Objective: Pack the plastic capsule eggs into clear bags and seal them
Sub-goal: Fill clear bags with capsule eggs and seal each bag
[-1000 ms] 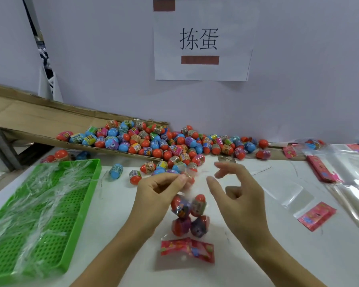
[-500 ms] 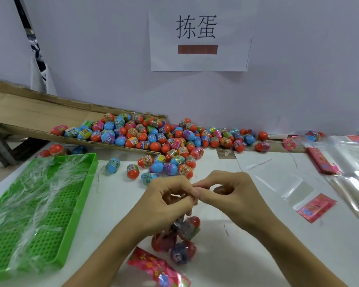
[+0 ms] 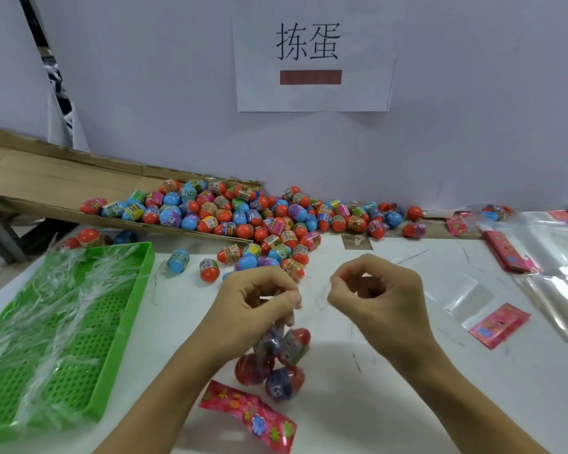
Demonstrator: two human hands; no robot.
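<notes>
Lying nearest on the white table point(image 3: 358, 417) is one pink flowered header card point(image 3: 248, 416), at the bottom end of a clear bag point(image 3: 277, 352) that holds four capsule eggs point(image 3: 284, 383), red and purple ones in two pairs. The left hand point(image 3: 254, 309) grips the bag's neck above them, fingers curled tight round the film, forearm coming up from the lower left. The right hand point(image 3: 379, 298) sits level with it and apart, fingers curled, thumb and forefinger pinching what seems a thin clear strip; blur hides it. One green perforated tray point(image 3: 79, 326) with scraps of clear film stands to the left. Right of the hands lie one empty carded bag point(image 3: 497, 324) and a stack of clear bags point(image 3: 558, 263). Farther back, a loose pile of eggs point(image 3: 269, 221), too many to count, spills from a cardboard chute point(image 3: 63, 178) under one paper sign point(image 3: 312, 54).
</notes>
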